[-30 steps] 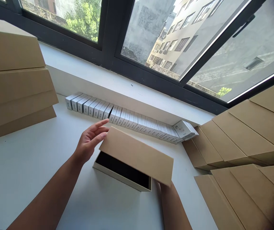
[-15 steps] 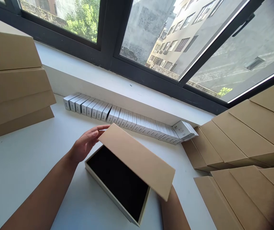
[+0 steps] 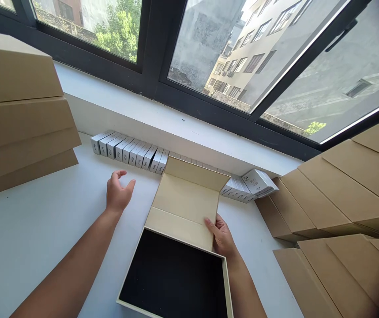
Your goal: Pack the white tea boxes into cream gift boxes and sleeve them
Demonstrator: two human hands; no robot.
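A cardboard gift box (image 3: 172, 276) with a black interior lies on the white table with its hinged lid (image 3: 185, 198) folded back, the cream inner side showing. My right hand (image 3: 221, 234) grips the lid's right edge, thumb on the inner face and fingers behind it. Left of the lid, my left hand (image 3: 119, 191) hovers over the table, holding nothing, with thumb and fingers apart. Just beyond it runs a row of small white boxes (image 3: 126, 150), partly hidden behind the raised lid.
Stacked brown boxes (image 3: 20, 119) rise at the left. More brown boxes (image 3: 341, 190) stand at the right, near a tilted white box (image 3: 258, 182) at the row's end. A white ledge (image 3: 176, 119) and dark-framed windows (image 3: 152, 66) bound the back of the white table (image 3: 43, 221).
The lid has swung from partly covering the box to fully back, and the box has turned toward me. My left hand has come off the lid; my right hand now shows on its edge.
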